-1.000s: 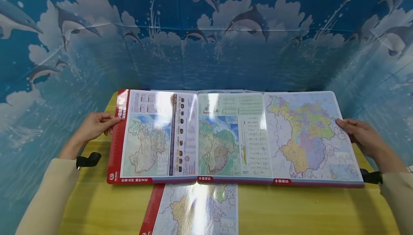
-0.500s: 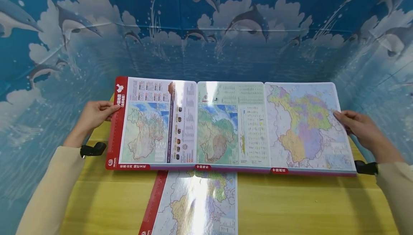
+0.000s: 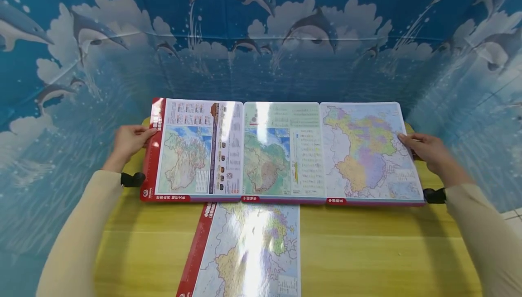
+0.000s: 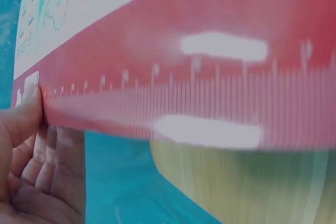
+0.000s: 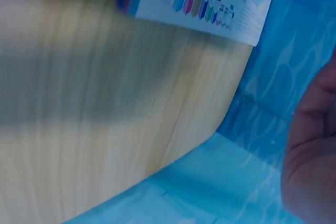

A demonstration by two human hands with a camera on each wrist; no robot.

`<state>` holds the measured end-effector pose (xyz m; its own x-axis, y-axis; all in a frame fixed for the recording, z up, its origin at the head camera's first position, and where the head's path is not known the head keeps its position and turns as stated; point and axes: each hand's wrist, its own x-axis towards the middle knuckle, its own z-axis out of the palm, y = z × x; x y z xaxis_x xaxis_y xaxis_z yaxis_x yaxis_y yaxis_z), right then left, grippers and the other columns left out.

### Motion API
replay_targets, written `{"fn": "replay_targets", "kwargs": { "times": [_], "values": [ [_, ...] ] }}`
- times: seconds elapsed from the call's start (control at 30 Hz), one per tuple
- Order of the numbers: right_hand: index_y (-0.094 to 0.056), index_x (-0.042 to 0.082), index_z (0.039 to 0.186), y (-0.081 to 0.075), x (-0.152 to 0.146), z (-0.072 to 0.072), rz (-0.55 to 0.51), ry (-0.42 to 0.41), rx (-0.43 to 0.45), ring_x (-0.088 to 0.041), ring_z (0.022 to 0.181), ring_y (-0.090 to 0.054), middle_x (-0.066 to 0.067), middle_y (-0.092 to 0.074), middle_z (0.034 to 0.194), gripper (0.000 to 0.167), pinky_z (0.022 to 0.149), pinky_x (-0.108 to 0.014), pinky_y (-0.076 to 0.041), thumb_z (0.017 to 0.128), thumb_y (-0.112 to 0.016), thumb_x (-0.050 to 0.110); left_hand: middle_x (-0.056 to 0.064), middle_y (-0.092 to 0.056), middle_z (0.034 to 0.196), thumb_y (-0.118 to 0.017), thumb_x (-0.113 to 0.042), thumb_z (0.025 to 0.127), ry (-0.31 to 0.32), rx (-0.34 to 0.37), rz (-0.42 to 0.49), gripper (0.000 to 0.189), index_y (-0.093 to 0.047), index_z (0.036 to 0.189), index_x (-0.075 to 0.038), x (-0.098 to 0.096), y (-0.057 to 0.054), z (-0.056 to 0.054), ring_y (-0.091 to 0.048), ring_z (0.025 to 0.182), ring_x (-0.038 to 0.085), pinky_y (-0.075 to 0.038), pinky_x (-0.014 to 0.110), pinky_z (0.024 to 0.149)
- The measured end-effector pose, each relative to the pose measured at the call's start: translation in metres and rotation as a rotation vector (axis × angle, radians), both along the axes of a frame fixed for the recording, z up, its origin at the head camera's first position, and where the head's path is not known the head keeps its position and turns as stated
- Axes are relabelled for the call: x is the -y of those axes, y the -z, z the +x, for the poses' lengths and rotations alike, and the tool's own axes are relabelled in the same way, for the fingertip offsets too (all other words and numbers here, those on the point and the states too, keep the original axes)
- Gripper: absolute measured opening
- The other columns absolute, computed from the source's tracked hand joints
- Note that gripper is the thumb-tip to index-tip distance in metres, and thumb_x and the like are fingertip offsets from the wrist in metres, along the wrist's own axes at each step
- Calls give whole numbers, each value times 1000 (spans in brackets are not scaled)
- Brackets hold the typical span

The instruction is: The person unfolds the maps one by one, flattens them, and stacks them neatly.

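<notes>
A folding map (image 3: 265, 170) with three panels spreads wide over the table. At its red left margin (image 3: 157, 161), my left hand (image 3: 132, 141) pinches the edge between thumb and fingers. On the opposite side my right hand (image 3: 426, 150) pinches the right edge, thumb on top. The left wrist view shows the thumb of the left hand (image 4: 34, 161) on the red strip, which carries printed ruler marks. In the right wrist view, the right hand (image 5: 315, 150) is partly cut off, and a map corner (image 5: 205, 3) with coloured bars overhangs the wood.
A second map (image 3: 248, 251) with a red left margin lies on the yellow wood-grain table (image 3: 367, 247), its top overlapped by the folding map and its lower part cut off by the frame. A blue dolphin-print curtain (image 3: 261, 70) stands behind and at both sides.
The folding map has gone farther up the view and looks smaller; more of the second map shows beneath it. Both hands have come inward, still pinching its edges.
</notes>
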<state>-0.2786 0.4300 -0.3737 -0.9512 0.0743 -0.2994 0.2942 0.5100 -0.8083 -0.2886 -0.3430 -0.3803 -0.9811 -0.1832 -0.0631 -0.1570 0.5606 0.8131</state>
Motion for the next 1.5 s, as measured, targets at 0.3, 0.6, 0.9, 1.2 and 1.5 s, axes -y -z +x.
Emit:
{"fn": "replay_targets", "kwargs": {
  "times": [0.3, 0.6, 0.9, 1.2, 1.5],
  "values": [
    [-53, 10, 115, 17, 18, -31, -27, 31, 59, -11, 72, -62, 9, -63, 76, 55, 70, -34, -52, 87, -58, 56, 19, -63, 101, -63, -43, 89, -272, 7, -75, 55, -65, 115, 5, -15, 15, -33, -57, 72, 21, -47, 30, 53],
    [-53, -1, 120, 29, 30, -45, 44, -17, 50, -16, 77, -58, 6, -61, 81, 60, 73, -36, -49, 91, -55, 51, 19, -64, 113, -59, -44, 90, -359, 10, -125, 51, -66, 117, -1, -26, 29, -42, -58, 88, 27, -49, 33, 69],
    [-57, -4, 106, 45, 35, -62, 193, 61, 25, -18, 66, -52, 1, -56, 71, 56, 61, -35, -47, 89, -60, 49, 19, -62, 117, -60, -47, 90, -412, 65, -88, 53, -65, 121, -4, -34, 44, -46, -56, 101, 32, -45, 45, 88],
    [-49, 11, 63, 41, 48, -67, 350, 12, -43, -20, 49, -39, 1, -38, 51, 45, 51, -38, -36, 94, -55, 43, 18, -61, 120, -59, -47, 90, -479, 105, -133, 53, -64, 122, -6, -39, 52, -52, -54, 108, 33, -40, 45, 92],
    [-53, 6, 75, 48, 49, -78, 284, 57, 60, -19, 56, -38, 2, -38, 58, 39, 56, -36, -36, 91, -58, 42, 19, -58, 125, -57, -46, 92, -501, 167, -81, 55, -59, 127, -3, -44, 54, -53, -53, 112, 34, -40, 46, 95]
  ]
}}
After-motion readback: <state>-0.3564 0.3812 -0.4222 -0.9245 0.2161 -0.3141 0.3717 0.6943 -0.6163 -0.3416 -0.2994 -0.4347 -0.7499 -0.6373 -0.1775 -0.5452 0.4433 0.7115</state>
